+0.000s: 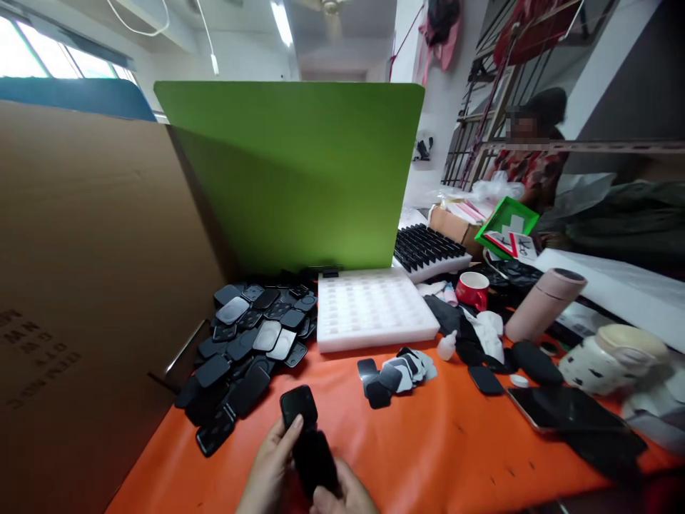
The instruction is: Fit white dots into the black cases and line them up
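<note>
From the head camera, low in the middle over the orange tabletop point(428, 442), the left hand point(270, 467) pinches a small black rounded-square plastic cover point(298, 405) at its lower edge. The right hand point(345, 496) closes around a second dark piece point(315, 462). The cover looks light, stiff and smooth, perhaps slippery, so I think the edges are the better place to hold. A heap of similar black covers point(246, 350) lies just to the left, near a white foam tray point(374, 308).
</note>
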{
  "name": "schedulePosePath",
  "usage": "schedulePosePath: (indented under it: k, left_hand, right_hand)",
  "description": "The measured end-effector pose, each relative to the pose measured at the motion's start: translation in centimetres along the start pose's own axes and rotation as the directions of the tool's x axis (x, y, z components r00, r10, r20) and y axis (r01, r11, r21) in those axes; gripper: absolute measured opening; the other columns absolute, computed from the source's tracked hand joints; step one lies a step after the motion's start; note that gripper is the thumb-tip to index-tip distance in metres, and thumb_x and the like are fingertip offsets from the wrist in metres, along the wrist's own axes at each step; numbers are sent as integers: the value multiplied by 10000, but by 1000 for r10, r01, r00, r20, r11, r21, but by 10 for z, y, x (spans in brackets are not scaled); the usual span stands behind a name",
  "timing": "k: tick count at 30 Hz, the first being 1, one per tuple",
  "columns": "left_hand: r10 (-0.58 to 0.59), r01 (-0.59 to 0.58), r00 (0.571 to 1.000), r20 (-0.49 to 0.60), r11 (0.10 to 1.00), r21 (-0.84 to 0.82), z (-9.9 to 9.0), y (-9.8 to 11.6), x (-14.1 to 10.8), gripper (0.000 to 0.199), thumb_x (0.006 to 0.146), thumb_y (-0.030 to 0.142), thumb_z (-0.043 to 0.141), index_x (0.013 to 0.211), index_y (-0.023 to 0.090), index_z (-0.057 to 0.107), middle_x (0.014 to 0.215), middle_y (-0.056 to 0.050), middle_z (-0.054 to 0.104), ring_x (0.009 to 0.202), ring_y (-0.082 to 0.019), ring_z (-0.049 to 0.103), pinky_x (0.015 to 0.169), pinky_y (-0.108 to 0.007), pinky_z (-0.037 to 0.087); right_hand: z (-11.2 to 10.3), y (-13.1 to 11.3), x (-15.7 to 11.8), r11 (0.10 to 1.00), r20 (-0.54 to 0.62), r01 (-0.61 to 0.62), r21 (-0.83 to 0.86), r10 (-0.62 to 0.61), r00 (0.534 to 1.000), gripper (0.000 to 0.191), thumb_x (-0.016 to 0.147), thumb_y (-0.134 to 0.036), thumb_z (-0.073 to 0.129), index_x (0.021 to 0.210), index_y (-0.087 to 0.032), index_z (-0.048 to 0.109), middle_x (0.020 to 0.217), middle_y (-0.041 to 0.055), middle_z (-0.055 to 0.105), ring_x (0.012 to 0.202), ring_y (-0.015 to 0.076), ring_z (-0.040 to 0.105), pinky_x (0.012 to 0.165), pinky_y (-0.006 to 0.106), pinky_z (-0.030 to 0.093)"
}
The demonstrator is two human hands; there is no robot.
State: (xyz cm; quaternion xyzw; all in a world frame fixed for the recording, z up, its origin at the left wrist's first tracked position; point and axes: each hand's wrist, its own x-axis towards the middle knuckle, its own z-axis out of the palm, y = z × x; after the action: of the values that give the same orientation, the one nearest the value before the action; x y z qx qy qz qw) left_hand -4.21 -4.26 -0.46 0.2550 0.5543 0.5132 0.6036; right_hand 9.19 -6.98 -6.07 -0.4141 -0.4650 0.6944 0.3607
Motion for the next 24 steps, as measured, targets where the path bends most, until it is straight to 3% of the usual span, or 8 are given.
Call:
schedulePosePath:
  k: [4, 8, 12, 15, 17, 20, 22, 24]
  left_hand:
    - [-84, 41, 993, -85, 908, -416, 35, -7, -15, 168, 726, 205, 655, 877, 139, 624, 753, -38, 666, 711, -153, 625, 650, -225, 486]
    - [-144, 104, 989, -44, 866, -490, 46, -1, -16, 225, 799, 167, 561, 985, 52, 617, 896, -138, 672, 802, -186, 633, 738, -275, 502]
    - [-85, 55, 996, -39, 868, -493, 47, 5, -12, 251, 822, 183, 546, 1047, 81, 590, 1009, -147, 655, 892, -197, 624, 791, -288, 494]
    - [58, -65, 998, -30, 915, -399, 47, 3, -10, 297, 813, 222, 570, 1100, 146, 561, 1081, -118, 637, 955, -222, 611, 831, -335, 483]
    - [205, -206, 978, -27, 953, -223, 47, -1, -10, 322, 809, 275, 574, 1118, 184, 567, 1121, -102, 623, 1033, -249, 576, 898, -383, 445]
    - [455, -462, 887, 78, 871, 168, 47, -8, -15, 335, 778, 267, 591, 1112, 239, 611, 1281, -67, 513, 1201, -260, 433, 1024, -378, 312]
    - [501, -540, 842, 202, 775, 330, 46, -7, -16, 411, 748, 236, 613, 1155, 279, 585, 1378, -28, 390, 1270, -257, 330, 1061, -357, 241]
    - [436, -513, 854, 283, 794, 327, 42, -3, -13, 443, 750, 255, 606, 1188, 289, 555, 1406, -22, 341, 1292, -262, 282, 1060, -368, 235]
  right_hand:
    - [-3, -16, -8, 976, -198, -26, 215, 69, 978, 530, 677, -631, 568, 907, -153, 577, 576, -23, 515, 333, 32, 329, 347, 166, 223]
    - [-8, -38, -15, 935, -290, 52, 352, 56, 955, 424, 698, -515, 636, 924, -164, 560, 648, -19, 538, 424, 42, 394, 404, 163, 290]
    - [-12, -44, -16, 947, -335, 67, 313, 45, 941, 405, 733, -511, 604, 898, -142, 572, 535, -39, 493, 413, 45, 377, 402, 162, 284]
    - [-17, -48, -13, 956, -339, 55, 287, 48, 940, 390, 767, -503, 567, 893, -134, 580, 586, -17, 526, 400, 31, 334, 376, 160, 230]
    - [-20, -56, -10, 962, -355, 68, 263, 31, 934, 377, 768, -491, 569, 886, -133, 593, 635, 0, 541, 415, 34, 327, 371, 165, 218]
    - [-23, -68, -4, 976, -387, 127, 176, -50, 921, 371, 745, -489, 592, 864, -138, 614, 579, -14, 501, 429, 56, 337, 375, 182, 243]
    - [-27, -74, 0, 982, -384, 158, 103, -107, 917, 371, 740, -499, 589, 855, -148, 617, 550, -24, 480, 431, 68, 351, 386, 193, 264]
    - [-34, -77, 6, 988, -356, 144, 57, -115, 927, 377, 751, -518, 565, 831, -152, 603, 541, -34, 465, 417, 64, 343, 385, 193, 255]
